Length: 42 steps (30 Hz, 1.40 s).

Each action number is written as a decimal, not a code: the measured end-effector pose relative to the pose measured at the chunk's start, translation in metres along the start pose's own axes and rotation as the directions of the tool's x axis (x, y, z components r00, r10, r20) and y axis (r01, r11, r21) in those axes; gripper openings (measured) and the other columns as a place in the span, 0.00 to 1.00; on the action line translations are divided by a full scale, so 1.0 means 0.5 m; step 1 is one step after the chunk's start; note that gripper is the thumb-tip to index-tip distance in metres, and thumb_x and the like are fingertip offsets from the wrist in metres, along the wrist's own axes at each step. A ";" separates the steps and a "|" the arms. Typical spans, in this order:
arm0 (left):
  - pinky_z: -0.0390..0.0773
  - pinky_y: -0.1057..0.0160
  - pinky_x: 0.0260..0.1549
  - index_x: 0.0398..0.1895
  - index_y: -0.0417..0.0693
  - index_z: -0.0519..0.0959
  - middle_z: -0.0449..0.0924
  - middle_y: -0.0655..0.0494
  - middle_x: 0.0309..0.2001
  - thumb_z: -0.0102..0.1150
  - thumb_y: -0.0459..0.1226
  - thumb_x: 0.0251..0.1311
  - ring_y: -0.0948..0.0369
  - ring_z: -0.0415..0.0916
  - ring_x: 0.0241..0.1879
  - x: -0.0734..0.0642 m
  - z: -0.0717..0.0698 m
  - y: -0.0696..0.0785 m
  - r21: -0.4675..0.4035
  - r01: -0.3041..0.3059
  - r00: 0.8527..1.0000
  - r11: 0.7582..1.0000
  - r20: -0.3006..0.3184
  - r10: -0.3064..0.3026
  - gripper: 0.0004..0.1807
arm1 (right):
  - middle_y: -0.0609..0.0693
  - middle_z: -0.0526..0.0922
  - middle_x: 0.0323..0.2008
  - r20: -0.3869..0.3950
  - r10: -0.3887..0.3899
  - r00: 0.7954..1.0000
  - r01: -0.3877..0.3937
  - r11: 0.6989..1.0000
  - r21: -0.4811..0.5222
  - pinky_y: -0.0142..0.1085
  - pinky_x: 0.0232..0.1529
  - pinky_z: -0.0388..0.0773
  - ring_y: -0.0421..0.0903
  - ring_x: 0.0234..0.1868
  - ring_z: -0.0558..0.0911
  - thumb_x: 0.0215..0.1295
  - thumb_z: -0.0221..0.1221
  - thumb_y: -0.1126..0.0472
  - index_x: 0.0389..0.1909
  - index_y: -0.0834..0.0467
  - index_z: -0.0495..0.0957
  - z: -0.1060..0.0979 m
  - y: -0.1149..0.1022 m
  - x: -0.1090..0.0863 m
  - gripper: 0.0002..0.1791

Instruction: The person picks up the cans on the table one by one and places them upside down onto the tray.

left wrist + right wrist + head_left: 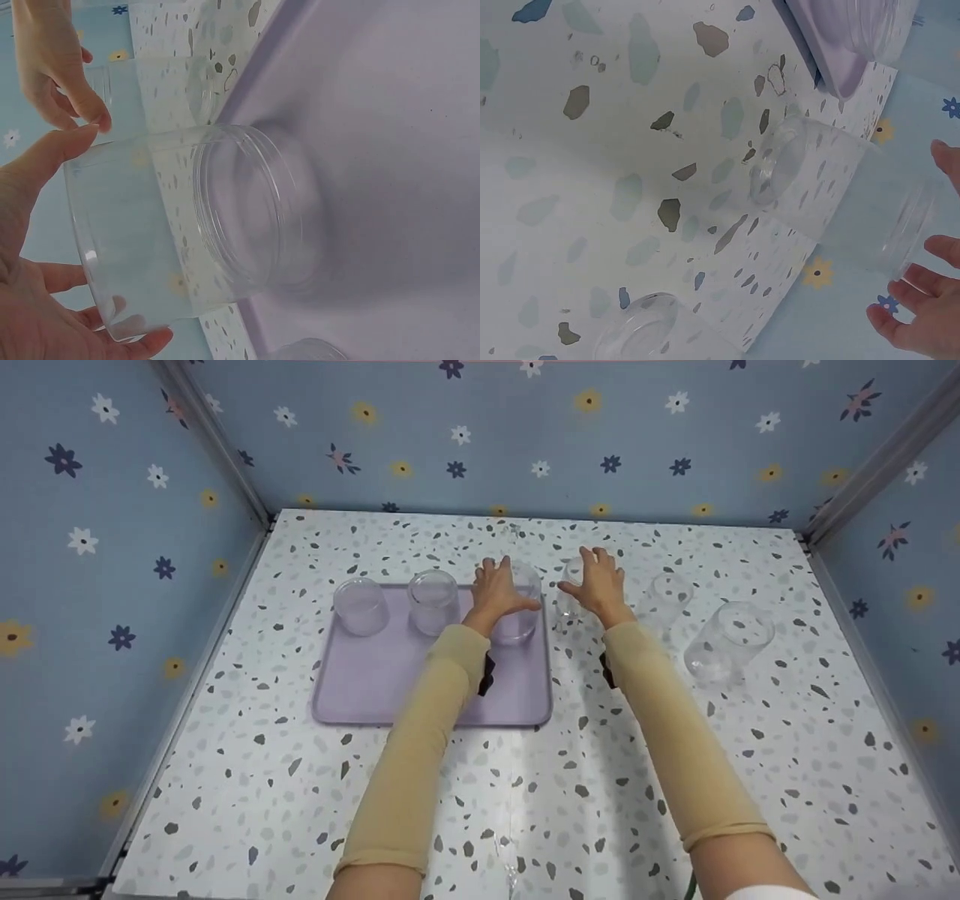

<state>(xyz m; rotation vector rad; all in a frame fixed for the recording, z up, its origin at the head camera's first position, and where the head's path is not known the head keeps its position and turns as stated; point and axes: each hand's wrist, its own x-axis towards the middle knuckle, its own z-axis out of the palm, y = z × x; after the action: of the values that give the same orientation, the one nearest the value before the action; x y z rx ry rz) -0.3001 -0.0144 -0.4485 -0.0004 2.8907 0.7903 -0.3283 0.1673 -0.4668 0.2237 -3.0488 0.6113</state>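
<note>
My left hand grips the top of a wide clear jar, with the thumb and fingers on opposite sides of its rim. That jar stands upright at the right end of a lilac tray. Just right of the tray, a narrower clear jar is upright on the table. Around its top my right hand spreads its fingers, with a gap visible in the right wrist view. Two shorter clear jars, one at the left and one in the middle, share the tray.
To the right on the speckled table stand a small clear jar and a larger clear jar. Flower-patterned panels wall in the back and both sides.
</note>
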 end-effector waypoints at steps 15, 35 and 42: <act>0.60 0.52 0.54 0.67 0.44 0.51 0.54 0.41 0.60 0.69 0.55 0.33 0.49 0.55 0.57 0.011 0.006 0.006 0.008 -0.003 1.000 1.000 0.016 0.003 0.57 | 0.65 0.54 0.61 0.122 0.011 0.993 -0.006 0.999 -0.037 0.59 0.57 0.50 0.61 0.61 0.55 0.56 0.58 0.48 0.65 0.62 0.52 -0.006 0.001 0.013 0.41; 0.58 0.48 0.55 0.67 0.42 0.49 0.50 0.40 0.62 0.67 0.58 0.34 0.49 0.51 0.59 0.019 0.019 0.006 0.059 0.004 0.999 0.998 0.032 -0.006 0.59 | 0.67 0.61 0.56 0.129 -0.016 0.992 0.025 0.997 -0.067 0.53 0.53 0.62 0.62 0.56 0.63 0.57 0.58 0.51 0.61 0.67 0.57 -0.011 0.002 0.020 0.37; 0.58 0.48 0.55 0.68 0.43 0.47 0.47 0.39 0.63 0.66 0.60 0.34 0.49 0.49 0.60 0.020 0.021 0.002 0.071 0.003 0.999 0.997 0.052 -0.007 0.60 | 0.67 0.63 0.54 0.114 -0.037 0.993 0.044 0.998 -0.052 0.51 0.52 0.64 0.61 0.54 0.65 0.55 0.60 0.52 0.60 0.67 0.60 -0.013 0.003 0.017 0.36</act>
<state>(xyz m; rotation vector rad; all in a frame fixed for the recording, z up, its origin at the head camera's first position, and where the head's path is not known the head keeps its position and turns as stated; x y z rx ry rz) -0.3088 -0.0079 -0.4581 0.0209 2.8664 0.6757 -0.3371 0.1699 -0.4608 0.3287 -3.1549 0.5308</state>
